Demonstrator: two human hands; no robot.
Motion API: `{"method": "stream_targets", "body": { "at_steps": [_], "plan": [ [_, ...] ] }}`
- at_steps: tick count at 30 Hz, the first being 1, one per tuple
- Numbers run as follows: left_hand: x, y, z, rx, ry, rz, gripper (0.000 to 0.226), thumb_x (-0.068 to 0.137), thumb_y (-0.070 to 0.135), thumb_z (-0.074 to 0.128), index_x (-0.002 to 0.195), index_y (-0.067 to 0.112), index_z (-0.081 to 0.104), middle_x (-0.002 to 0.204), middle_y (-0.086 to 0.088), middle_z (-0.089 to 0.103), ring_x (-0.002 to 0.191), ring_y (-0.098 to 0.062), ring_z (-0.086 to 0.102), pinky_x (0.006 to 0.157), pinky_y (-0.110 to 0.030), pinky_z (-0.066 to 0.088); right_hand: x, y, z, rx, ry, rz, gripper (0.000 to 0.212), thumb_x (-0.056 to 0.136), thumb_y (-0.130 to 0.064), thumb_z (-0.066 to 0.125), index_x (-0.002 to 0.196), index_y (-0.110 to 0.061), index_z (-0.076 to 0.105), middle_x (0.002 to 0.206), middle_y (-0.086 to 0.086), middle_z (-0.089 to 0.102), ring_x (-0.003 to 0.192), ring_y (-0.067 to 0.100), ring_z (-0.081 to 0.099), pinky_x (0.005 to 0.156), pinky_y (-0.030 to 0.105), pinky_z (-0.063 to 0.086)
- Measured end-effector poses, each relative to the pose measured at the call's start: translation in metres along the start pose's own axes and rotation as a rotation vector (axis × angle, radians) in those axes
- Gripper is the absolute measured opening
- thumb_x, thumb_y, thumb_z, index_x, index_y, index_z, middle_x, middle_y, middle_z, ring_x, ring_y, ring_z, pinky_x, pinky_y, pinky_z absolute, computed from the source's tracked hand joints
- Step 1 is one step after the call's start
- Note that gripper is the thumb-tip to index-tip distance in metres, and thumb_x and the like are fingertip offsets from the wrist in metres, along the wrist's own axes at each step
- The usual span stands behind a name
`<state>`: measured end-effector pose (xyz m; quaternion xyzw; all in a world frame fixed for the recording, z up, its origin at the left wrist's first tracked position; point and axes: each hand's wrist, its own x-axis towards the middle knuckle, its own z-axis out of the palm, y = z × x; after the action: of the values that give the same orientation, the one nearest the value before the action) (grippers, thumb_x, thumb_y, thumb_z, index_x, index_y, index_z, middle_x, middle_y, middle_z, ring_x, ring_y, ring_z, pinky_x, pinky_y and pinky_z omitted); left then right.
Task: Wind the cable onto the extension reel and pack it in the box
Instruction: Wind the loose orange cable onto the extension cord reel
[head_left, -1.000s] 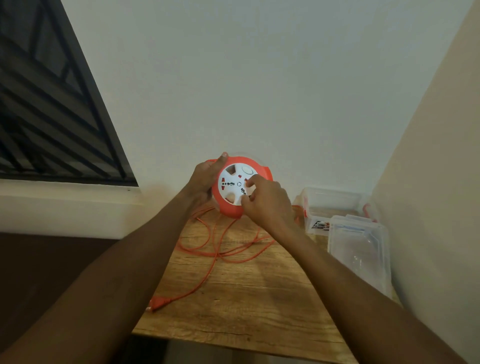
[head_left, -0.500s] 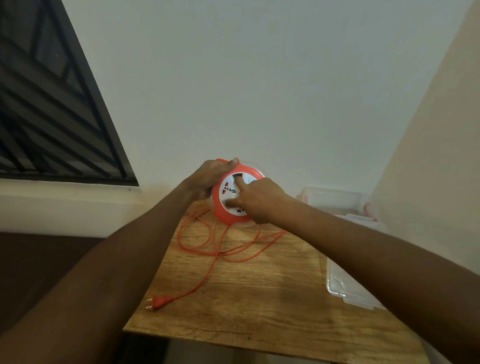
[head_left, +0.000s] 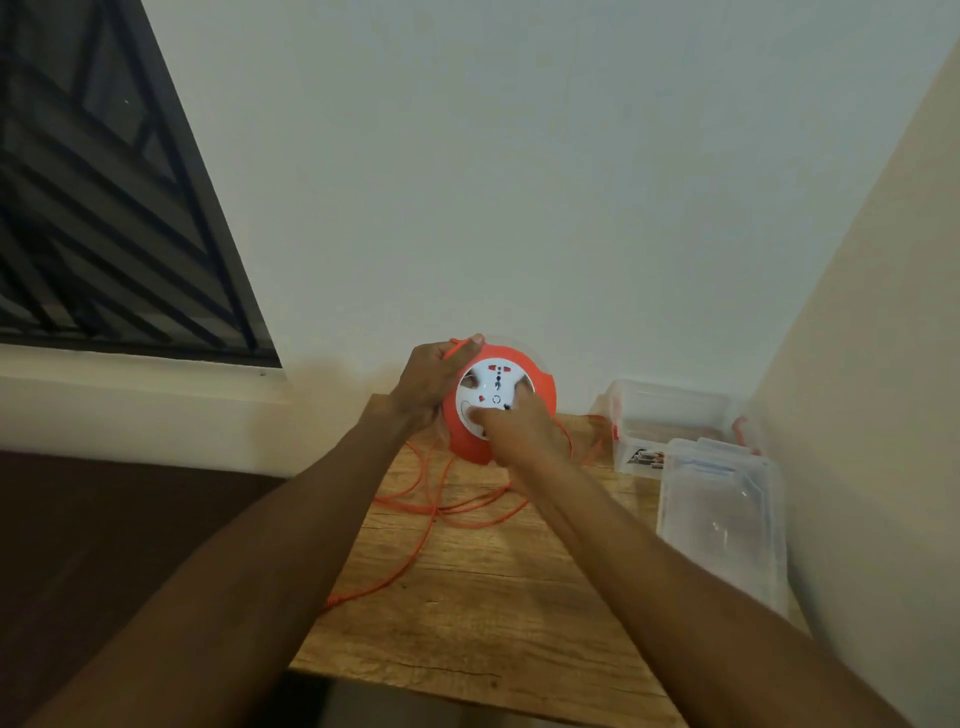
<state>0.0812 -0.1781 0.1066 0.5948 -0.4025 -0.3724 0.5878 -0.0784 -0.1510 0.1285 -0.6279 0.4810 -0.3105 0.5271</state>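
Note:
An orange extension reel (head_left: 540, 387) with a white socket face stands on edge above the far side of the wooden table (head_left: 467, 618). My left hand (head_left: 431, 384) grips its left rim, thumb on top. My right hand (head_left: 511, 423) has its fingers curled into the recesses of the white face at the lower right. Loose orange cable (head_left: 441, 506) lies in loops on the table below the reel and runs toward the front left, where my left forearm hides its end. A clear plastic box (head_left: 670, 415) stands at the back right corner.
A clear lid (head_left: 722, 514) lies on the table's right side in front of the box. Walls close in behind and to the right. A dark barred window (head_left: 104, 208) is at the left. The table's near edge and left edge drop off to a dark floor.
My right hand has swung from the face's upper left round to its lower right, turning the white face. The cable on the table has been drawn in, and its plug is now out of sight.

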Motion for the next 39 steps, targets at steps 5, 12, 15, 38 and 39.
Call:
{"method": "stream_targets", "body": {
  "at_steps": [5,12,15,38,39],
  "plan": [
    [0.002,0.002,-0.008,-0.011,-0.061,-0.037,0.053,0.089,0.054,0.07,0.097,0.002,0.075,0.102,-0.023,0.078,0.089,-0.041,0.076,0.082,-0.049,0.062,-0.013,0.003,0.006,0.1,-0.115,0.021,0.1,0.073,-0.01,0.069,0.151,-0.02,0.007,0.087,0.01,0.069,0.063,0.018,0.068,0.05,0.028,0.053],
    [-0.003,0.011,-0.02,-0.028,-0.117,-0.069,0.045,0.097,0.049,0.065,0.103,0.005,0.075,0.102,-0.018,0.08,0.085,-0.034,0.078,0.069,-0.039,0.065,0.001,0.001,-0.042,-1.032,0.066,-0.799,0.028,0.08,-0.016,0.06,0.106,-0.022,0.066,0.099,0.003,0.067,0.08,0.027,0.064,0.058,0.03,0.048],
    [-0.003,0.016,-0.022,0.013,-0.167,-0.058,0.047,0.099,0.047,0.063,0.108,0.002,0.073,0.104,-0.018,0.079,0.086,-0.034,0.077,0.071,-0.04,0.065,0.011,-0.014,-0.055,-1.393,-0.199,-1.014,0.043,0.081,-0.015,0.066,0.12,-0.033,0.061,0.135,0.008,0.045,0.097,0.028,0.059,0.056,0.033,0.049],
    [-0.007,0.022,-0.016,0.115,-0.288,-0.124,0.05,0.097,0.047,0.064,0.106,-0.001,0.073,0.094,-0.015,0.078,0.077,-0.028,0.077,0.067,-0.035,0.064,0.025,-0.04,-0.046,-1.964,-0.446,-1.392,0.059,0.091,-0.03,0.064,0.142,-0.041,0.037,0.131,0.018,0.052,0.093,0.03,0.065,0.06,0.033,0.051],
    [-0.006,0.022,-0.015,0.112,-0.276,-0.113,0.053,0.097,0.046,0.065,0.108,-0.005,0.072,0.095,-0.016,0.077,0.077,-0.028,0.076,0.068,-0.036,0.064,0.025,-0.037,-0.044,-1.935,-0.4,-1.396,0.061,0.088,-0.03,0.066,0.142,-0.038,0.038,0.121,0.014,0.059,0.088,0.028,0.066,0.059,0.033,0.051]
  ]
}}
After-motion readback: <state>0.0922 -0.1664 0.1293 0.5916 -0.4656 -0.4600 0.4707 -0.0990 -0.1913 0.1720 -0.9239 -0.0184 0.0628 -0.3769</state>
